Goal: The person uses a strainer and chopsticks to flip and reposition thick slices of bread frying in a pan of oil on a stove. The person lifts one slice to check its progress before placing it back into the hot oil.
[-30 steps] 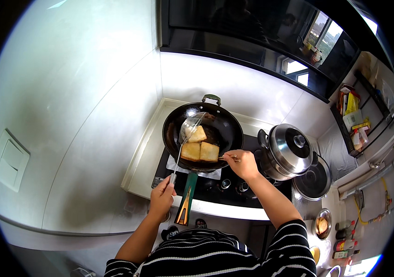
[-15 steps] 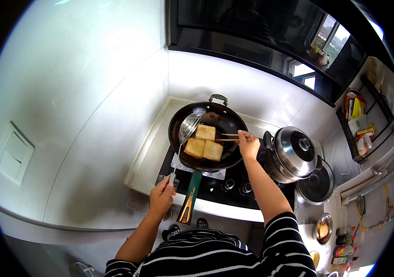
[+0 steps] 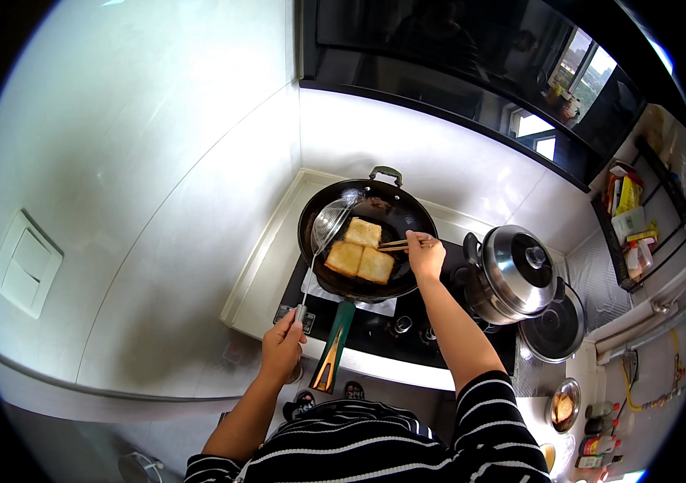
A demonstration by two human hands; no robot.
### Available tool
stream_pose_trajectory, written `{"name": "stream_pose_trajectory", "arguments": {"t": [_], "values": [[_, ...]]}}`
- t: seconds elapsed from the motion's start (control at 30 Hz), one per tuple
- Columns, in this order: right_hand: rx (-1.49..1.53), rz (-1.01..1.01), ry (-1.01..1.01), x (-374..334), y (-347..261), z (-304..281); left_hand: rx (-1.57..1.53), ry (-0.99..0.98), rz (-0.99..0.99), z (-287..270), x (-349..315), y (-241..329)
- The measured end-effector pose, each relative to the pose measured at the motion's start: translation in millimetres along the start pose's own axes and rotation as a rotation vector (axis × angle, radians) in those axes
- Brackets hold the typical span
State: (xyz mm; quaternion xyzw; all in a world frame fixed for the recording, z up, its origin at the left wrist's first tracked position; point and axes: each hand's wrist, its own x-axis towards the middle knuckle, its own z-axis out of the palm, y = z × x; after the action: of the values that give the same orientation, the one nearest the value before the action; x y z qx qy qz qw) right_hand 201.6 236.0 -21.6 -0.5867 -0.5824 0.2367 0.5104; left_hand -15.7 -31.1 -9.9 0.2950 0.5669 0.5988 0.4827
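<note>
Three golden-brown square slices of fried food lie close together in a dark wok with a green handle. My right hand is closed around a pair of wooden chopsticks over the wok's right side. Their tips are at the edge of the slices, near the right one; whether they touch it I cannot tell. My left hand grips the handle of a metal skimmer. The skimmer's wire bowl rests tilted against the wok's left inner wall, beside the slices.
A lidded steel pot stands right of the wok on the black stove. Beyond it lie a round dark lid and a metal bowl with browned food. Bottles line the right side. A dark range hood hangs above.
My right hand has moved slightly left and inward, bringing the chopstick tips closer to the right slice. The slices and the skimmer stay in nearly the same place in the wok.
</note>
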Motion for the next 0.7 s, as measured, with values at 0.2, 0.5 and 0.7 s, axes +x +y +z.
{"name": "stream_pose_trajectory", "arguments": {"t": [0.2, 0.5, 0.7], "values": [[0.053, 0.065, 0.077, -5.2, 0.2, 12.2, -0.018, -0.008, -0.025, 2.7, 1.0, -2.0], [0.339, 0.293, 0.210, -3.0, 9.8, 38.5, -0.043, -0.008, -0.015, -0.3, 1.0, -7.8], [0.340, 0.343, 0.238, 0.2, 11.0, 45.3, -0.069, -0.001, -0.008, -4.6, -1.7, -6.0]]}}
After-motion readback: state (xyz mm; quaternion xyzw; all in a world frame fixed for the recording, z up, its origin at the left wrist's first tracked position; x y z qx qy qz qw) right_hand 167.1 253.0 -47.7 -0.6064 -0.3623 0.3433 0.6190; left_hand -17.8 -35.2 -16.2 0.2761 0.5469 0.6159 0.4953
